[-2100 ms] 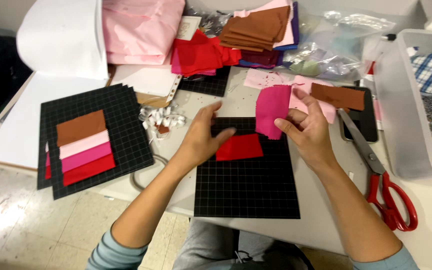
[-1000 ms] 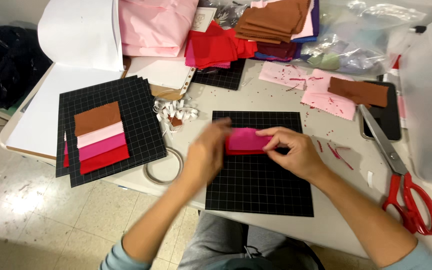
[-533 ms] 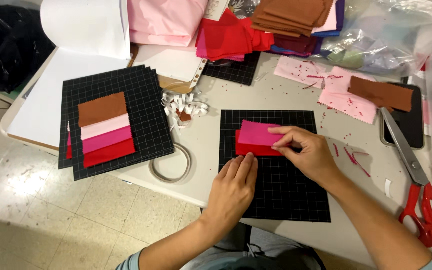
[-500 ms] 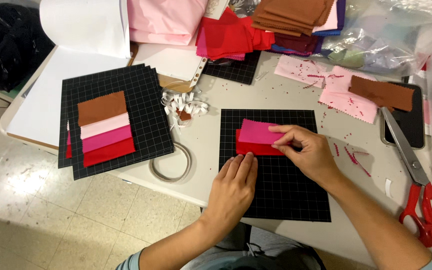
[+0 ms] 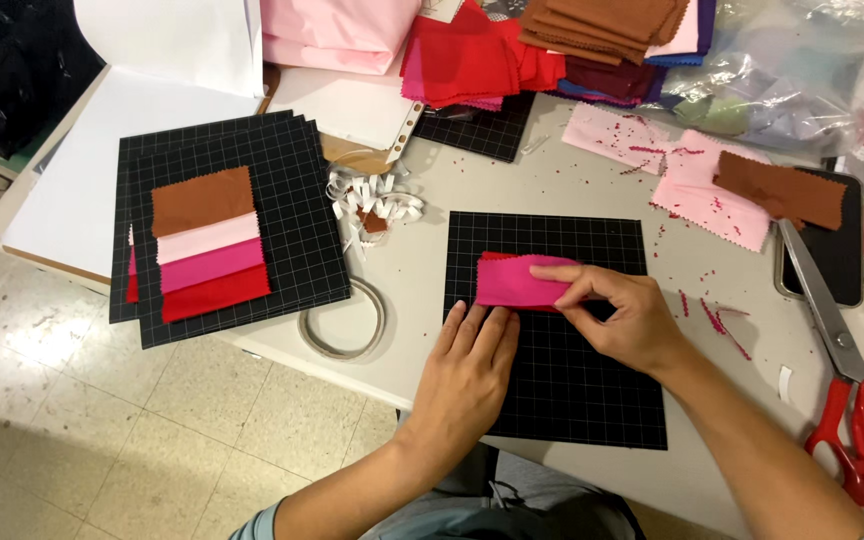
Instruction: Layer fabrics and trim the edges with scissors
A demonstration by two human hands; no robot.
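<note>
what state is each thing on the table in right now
magenta swatch: flat on the black card, over a red swatch
black card: flat on the table
right hand: pinching the magenta swatch's edge
left hand: flat on the card, fingertips at the swatch
scissors: closed, lying flat
finished card: four swatches in a column

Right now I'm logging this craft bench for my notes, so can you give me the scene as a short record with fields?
Setting: grey work table, seen from above
Left hand: flat on the black grid card, fingertips at the magenta swatch's lower edge
Right hand: pinching the magenta fabric swatch
Under swatch: red fabric piece, only an edge showing
Finished card: brown, pale pink, magenta, red swatches stacked
Tools: red-handled scissors at right
Nearby: tape ring, fabric piles at the far edge
</note>
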